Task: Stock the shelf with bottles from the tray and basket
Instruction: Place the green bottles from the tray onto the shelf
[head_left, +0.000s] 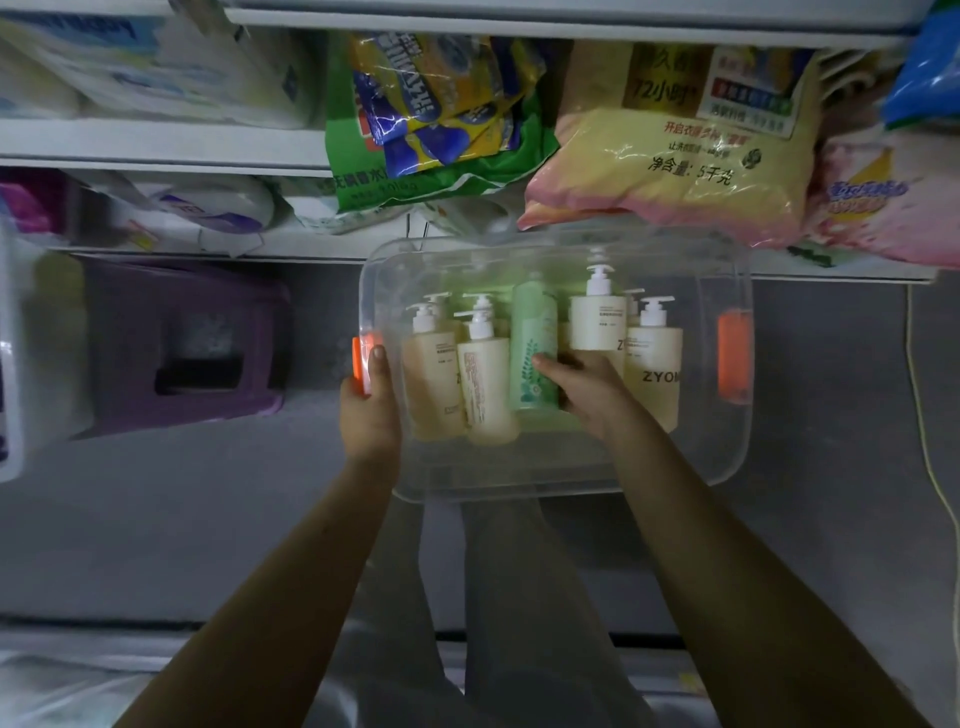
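Evidently, stocking looked barely begun: several bottles (485, 384) lay in the clear tray (571, 483), centre frame. My left hand (369, 405) gripped its left rim; my right hand (587, 389) curled round the white pump bottle (597, 322), not yet shelved.

Bare forearms (291, 597), grey trousers (498, 597)

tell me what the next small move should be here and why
Probably lift the white pump bottle straight up out of the clear bin. The right hand grips its lower body, and it sits higher than the green bottle beside it. The left hand holds the bin's orange handle, steadying it.
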